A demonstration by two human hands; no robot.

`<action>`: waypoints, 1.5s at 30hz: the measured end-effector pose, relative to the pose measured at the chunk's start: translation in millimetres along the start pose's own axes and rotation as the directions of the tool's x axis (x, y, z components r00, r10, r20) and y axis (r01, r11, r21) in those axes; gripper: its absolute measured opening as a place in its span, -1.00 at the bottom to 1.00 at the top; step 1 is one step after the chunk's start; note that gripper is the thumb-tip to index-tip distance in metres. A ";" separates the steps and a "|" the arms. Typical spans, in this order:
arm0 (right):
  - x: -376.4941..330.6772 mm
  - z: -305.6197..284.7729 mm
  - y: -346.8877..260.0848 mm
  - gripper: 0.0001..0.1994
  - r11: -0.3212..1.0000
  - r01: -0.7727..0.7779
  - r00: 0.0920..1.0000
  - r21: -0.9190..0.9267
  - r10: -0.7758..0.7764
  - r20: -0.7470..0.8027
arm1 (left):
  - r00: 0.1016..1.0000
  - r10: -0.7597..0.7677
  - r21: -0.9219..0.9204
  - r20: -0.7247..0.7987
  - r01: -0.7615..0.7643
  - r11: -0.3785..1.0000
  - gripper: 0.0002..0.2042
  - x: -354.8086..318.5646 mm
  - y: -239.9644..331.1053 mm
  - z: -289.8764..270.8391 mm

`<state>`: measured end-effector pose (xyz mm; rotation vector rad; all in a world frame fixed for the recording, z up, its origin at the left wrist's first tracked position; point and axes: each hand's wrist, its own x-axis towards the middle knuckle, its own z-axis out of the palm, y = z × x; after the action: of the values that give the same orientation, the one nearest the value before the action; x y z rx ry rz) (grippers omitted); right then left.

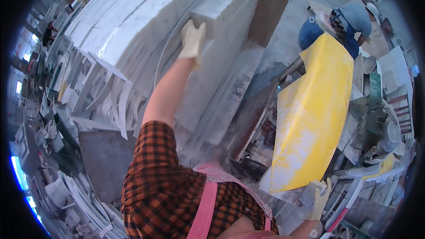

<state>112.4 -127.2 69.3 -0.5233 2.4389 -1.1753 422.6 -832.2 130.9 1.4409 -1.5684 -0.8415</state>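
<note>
My left hand (192, 42), in a cream glove, reaches up to a stack of long white marble slabs (146, 0). Its bent fingers press at the end of a shorter marble slab (230, 0), apparently gripping its edge; the fingertips are partly hidden. Low on the right, my right hand (319, 201), gloved alike, has its fingers curled round a small greyish object (310, 191) whose kind I cannot make out. Just beyond this hand a large yellow sheet (314, 115), dusted with white, drapes over something long.
A person in blue (352, 22) bends over at the far right, beside a blue rounded object (310, 33). A brown board (272, 9) leans at the slabs' right end. Curved stone strips (124, 106) hang out at left. Another person (48, 33) is far left.
</note>
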 end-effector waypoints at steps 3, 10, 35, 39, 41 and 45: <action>-2.9 3.5 -3.4 -0.21 0.998 0.006 1.000 0.061 -0.005 -0.005 | 0.787 0.482 0.337 0.385 -0.607 0.720 -0.59 -19.1 -6.4 27.5; -6.4 8.5 -11.4 -0.22 0.997 -0.075 0.995 0.022 0.076 -0.062 | 0.904 -0.060 -0.689 0.423 0.363 0.627 -0.55 13.8 -40.8 92.8; -49.3 -4.3 2.2 -0.20 0.959 -0.146 0.986 -0.242 0.121 -0.118 | 0.168 0.321 -0.245 0.932 -0.361 0.900 -0.42 -448.2 81.8 88.5; -29.8 -20.0 20.2 -0.44 0.741 -0.137 0.991 0.657 0.108 0.084 | 0.202 0.315 -0.211 0.927 -0.414 0.885 -0.09 -567.4 94.2 128.1; -24.4 -27.4 27.1 -0.43 0.637 -0.250 0.968 0.729 0.154 0.198 | 0.286 0.301 -0.137 0.910 -0.478 0.868 0.06 -598.5 97.3 144.5; -22.6 -30.6 32.7 -0.41 0.570 -0.286 0.954 0.770 0.091 0.287 | 0.301 0.424 -0.011 0.854 -0.804 0.595 0.29 -618.7 102.1 177.1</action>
<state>111.5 -77.3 64.8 -0.0759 1.4588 -1.8270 219.9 -216.6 63.4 0.4284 -2.9297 -0.6502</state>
